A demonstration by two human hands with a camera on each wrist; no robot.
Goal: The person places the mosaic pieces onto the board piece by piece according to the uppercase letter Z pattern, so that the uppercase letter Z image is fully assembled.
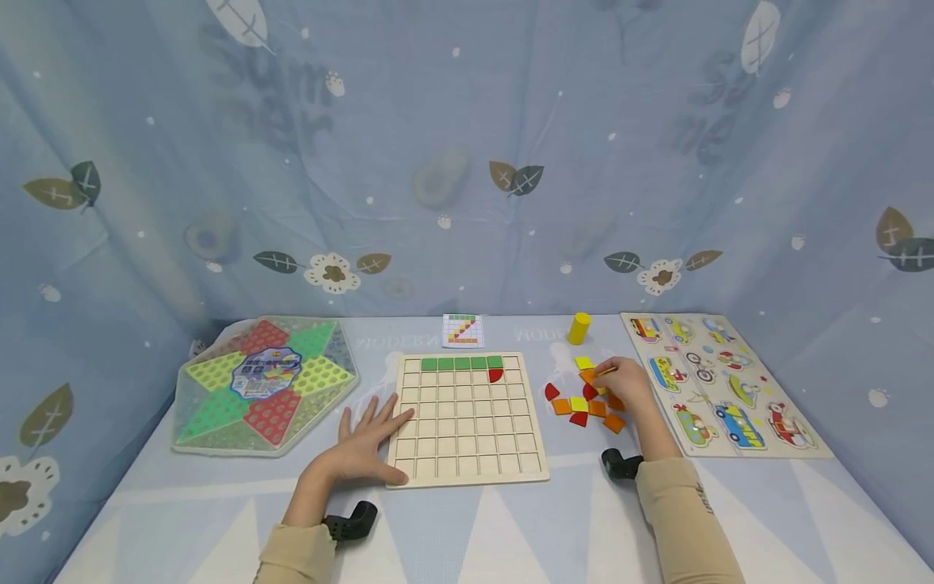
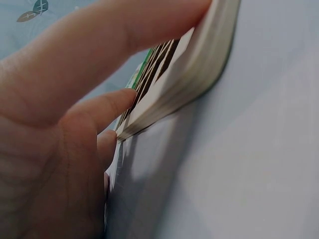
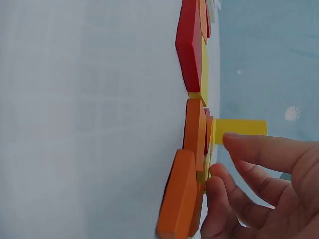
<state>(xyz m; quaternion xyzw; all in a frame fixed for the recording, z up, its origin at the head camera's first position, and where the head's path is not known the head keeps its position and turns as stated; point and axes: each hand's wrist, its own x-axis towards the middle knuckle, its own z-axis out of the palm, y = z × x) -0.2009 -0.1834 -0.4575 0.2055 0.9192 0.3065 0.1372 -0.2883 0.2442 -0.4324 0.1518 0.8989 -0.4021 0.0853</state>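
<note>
The wooden grid board is sitting on the tablecloth, with a strip of green squares along its far row and a red piece just below the right end of that strip. The left hand is fanned out and not gripping, fingers along the board's left edge and thumb on its near left corner. The right hand is down at the loose pieces right of the board, fingers bent; honestly can't tell if it's pinching one. A pattern card lies just behind the board, a yellow cylinder stands beyond its far right corner, a vehicle puzzle is farther right, and a hexagonal game case is off to its left.
</note>
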